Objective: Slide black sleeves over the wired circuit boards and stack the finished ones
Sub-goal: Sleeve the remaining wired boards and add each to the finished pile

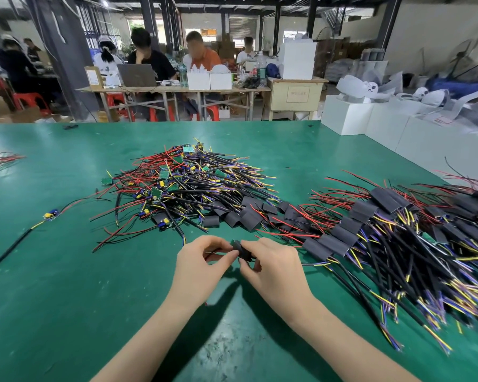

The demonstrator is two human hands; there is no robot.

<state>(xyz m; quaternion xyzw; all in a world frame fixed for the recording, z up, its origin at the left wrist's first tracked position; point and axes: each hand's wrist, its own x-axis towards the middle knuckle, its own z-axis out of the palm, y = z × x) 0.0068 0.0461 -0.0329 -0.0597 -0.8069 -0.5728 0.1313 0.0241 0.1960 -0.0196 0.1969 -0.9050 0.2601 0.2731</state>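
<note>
Black sleeve (239,250) held just above the green tabletop (66,271), near centre, pinched between left hand (202,260) and right hand (271,264); both grips pinching it, board inside hidden; unsleeved boards (177,186) heaped beyond, finished stack (384,224) at right; likely risk: trailing wires snag the heap, or sleeve jams askew.

Surface: I see a green mat (66,271) running wide before me.
Far tables: wooden trestle tables (174,91), red stools (29,99), seated people.
Right: white boxes (348,114).
Structure: dark steel columns (64,59), pale walls.
Light: daylight through back windows (210,37).
</note>
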